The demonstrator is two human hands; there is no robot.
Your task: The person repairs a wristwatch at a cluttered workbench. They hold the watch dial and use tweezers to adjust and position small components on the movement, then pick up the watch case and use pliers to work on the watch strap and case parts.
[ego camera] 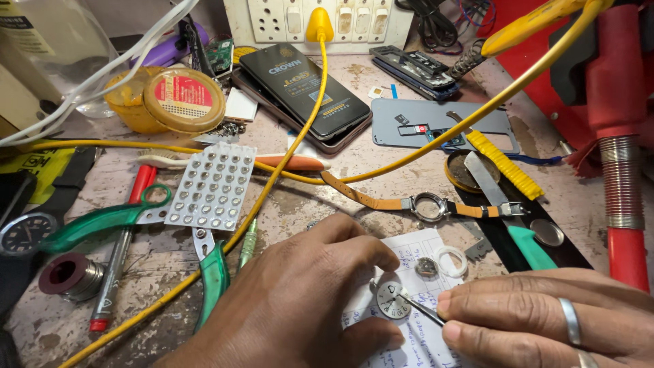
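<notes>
Down at the bench's near edge, both hands work over a slip of paper point(415, 300) with handwriting on it. The left hand point(300, 307) curls around a small round dial point(393, 300), thumb and forefinger pinching its edge against the paper. The right hand point(545, 320), two rings on its fingers, closes on a thin metal tool point(424, 309) whose tip touches the dial. Just beyond the dial on the same paper lie a small movement point(426, 267) and a white ring point(450, 261).

The bench point(320, 204) is worn, stained and scratched, and crowded. A yellow cable point(286, 163) crosses it from the near left up to a plug in the socket strip point(320, 17) at the far edge. Near the middle lies a watch case point(429, 206) on a tan strap. Toward the left sit a blister card point(213, 185) of button cells, green-handled pliers point(109, 219), a red pen point(119, 259), a solder spool point(65, 276) and, at the left edge, a black wristwatch point(24, 232). Far left stands a yellow tin point(170, 99). A phone point(303, 88) lies at the far middle, with a grey back cover point(443, 123) to its right. Toward the right edge, a black mat point(538, 238) carries a green-handled knife point(518, 218) and a yellow file point(505, 163). A red stand point(623, 136) rises at the right edge.
</notes>
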